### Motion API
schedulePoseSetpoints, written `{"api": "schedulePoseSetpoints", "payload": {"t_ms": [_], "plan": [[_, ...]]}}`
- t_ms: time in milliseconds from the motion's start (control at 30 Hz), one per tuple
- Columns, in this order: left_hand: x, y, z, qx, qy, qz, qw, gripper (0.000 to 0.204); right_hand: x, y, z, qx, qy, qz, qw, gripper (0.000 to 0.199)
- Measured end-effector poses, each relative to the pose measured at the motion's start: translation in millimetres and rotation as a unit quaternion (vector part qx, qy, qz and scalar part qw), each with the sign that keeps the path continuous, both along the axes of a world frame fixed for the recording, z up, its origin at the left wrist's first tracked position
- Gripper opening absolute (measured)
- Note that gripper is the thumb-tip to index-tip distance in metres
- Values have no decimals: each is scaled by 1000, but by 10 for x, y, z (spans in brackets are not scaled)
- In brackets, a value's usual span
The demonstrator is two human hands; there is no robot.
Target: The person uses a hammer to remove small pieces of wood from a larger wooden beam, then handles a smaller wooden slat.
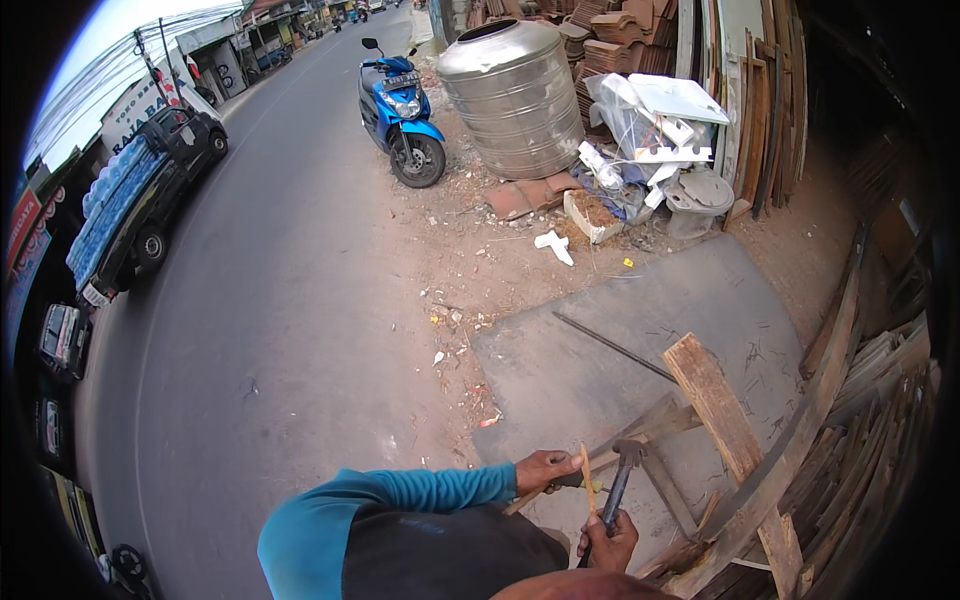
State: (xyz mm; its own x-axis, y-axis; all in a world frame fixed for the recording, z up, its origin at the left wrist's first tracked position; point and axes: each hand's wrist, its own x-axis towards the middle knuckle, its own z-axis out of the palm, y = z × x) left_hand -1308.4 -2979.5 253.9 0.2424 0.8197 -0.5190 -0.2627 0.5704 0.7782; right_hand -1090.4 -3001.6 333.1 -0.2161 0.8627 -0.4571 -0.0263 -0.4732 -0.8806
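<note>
My left hand (548,470), at the end of a teal sleeve, is closed, its fingertips at the upper part of a thin, pale wooden strip (588,482). A dark object with a yellowish end shows just under those fingers; its kind is unclear. My right hand (610,543) is closed around the dark handle of a hammer (620,480), head upward. The strip's lower end meets the right hand's fingers. Beneath and beyond both hands, wooden pieces (668,484) lie crossed. A wide worn plank (712,405) slants beside the hammer.
A dark rod (612,345) lies on the flat grey sheet (540,350). Long timber (850,480) is piled at right. Ahead stand a dented metal tank (515,100), a blue scooter (400,115) and a toilet bowl (698,200) among scrap. On the left road (270,280), a loaded pickup (150,190) stands.
</note>
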Motion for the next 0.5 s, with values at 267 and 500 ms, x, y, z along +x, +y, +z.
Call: {"api": "schedulePoseSetpoints", "payload": {"t_ms": [267, 500], "plan": [[-673, 371, -182, 2, -1, 157, 988, 37, -995, 764, 11, 15, -16, 206, 978, 18], [-1340, 1522, 168, 114, 134, 292, 940, 32, -1258, 1797, -157, 199, -136, 194, 951, 38]]}}
